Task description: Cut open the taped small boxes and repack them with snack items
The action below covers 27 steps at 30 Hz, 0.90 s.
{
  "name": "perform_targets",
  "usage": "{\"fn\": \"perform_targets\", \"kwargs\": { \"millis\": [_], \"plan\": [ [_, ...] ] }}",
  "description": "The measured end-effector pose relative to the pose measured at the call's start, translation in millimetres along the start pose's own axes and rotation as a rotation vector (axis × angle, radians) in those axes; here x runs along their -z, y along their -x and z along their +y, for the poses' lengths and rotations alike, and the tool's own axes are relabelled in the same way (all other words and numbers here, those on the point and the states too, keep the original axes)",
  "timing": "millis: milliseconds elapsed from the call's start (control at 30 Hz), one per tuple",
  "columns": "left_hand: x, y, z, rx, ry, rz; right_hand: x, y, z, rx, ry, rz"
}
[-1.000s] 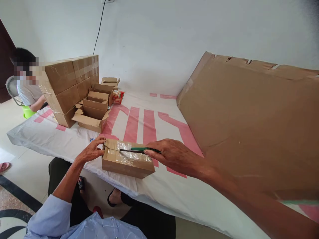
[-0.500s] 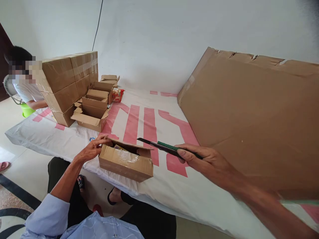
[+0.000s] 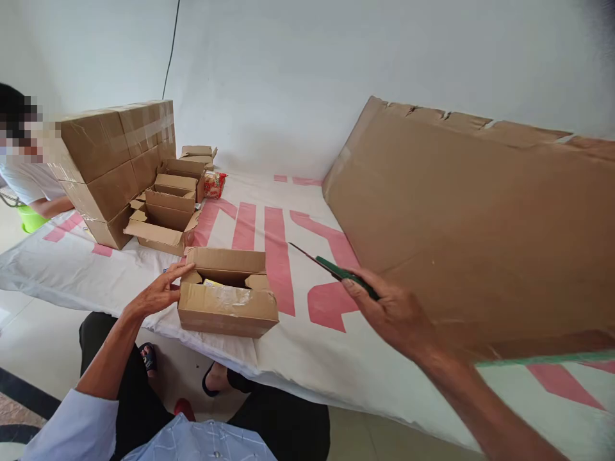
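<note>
Your knife (image 3: 331, 269) has a green handle, and its thin blade points up and to the left, toward the wall. Your right hand (image 3: 394, 314) is closed around the handle, so part of the handle is hidden under your fingers. The small box (image 3: 225, 298) sits open on the white sheet (image 3: 298, 346), to the left of the knife and apart from it. Your left hand (image 3: 158, 291) rests flat against its left end, fingers loose. What is inside is hard to see.

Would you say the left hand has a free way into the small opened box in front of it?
Probably yes: the left hand already rests at the box, whose flaps stand open, and the knife is off to the right.
</note>
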<state>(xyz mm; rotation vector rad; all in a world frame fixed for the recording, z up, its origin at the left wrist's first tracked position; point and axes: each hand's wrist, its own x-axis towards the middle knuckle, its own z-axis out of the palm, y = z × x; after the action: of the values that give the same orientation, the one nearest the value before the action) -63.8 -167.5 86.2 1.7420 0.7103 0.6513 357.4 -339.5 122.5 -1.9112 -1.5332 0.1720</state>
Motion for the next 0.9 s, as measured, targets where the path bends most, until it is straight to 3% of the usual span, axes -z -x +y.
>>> {"fn": "perform_targets", "kwargs": {
  "millis": [133, 233, 300, 400, 500, 567, 700, 900],
  "plan": [
    [1.2, 5, -1, -0.021, -0.028, 0.012, -64, 49, 88, -0.144, 0.130, 0.113],
    [0.0, 6, 2, -0.015, -0.066, 0.019, -95, 72, 116, -0.196, 0.230, 0.163],
    [-0.2, 7, 5, 0.004, -0.108, 0.018, -100, 69, 105, -0.177, 0.177, 0.196],
    [1.1, 9, 10, 0.032, -0.154, 0.013, -95, 43, 49, -0.084, -0.168, 0.133],
    [3.5, 13, 12, 0.054, -0.165, -0.014, -88, 14, -17, 0.184, -0.332, -0.013],
    [4.6, 16, 13, 0.073, -0.211, -0.046, -87, 5, -46, 0.392, -0.324, -0.079],
    [2.3, 19, 12, 0.041, -0.329, -0.095, -94, 19, -60, 0.636, -0.178, -0.064],
    [-7.6, 15, 5, -0.039, -0.419, -0.026, -113, 57, -53, 0.651, -0.037, 0.178]
  ]
}}
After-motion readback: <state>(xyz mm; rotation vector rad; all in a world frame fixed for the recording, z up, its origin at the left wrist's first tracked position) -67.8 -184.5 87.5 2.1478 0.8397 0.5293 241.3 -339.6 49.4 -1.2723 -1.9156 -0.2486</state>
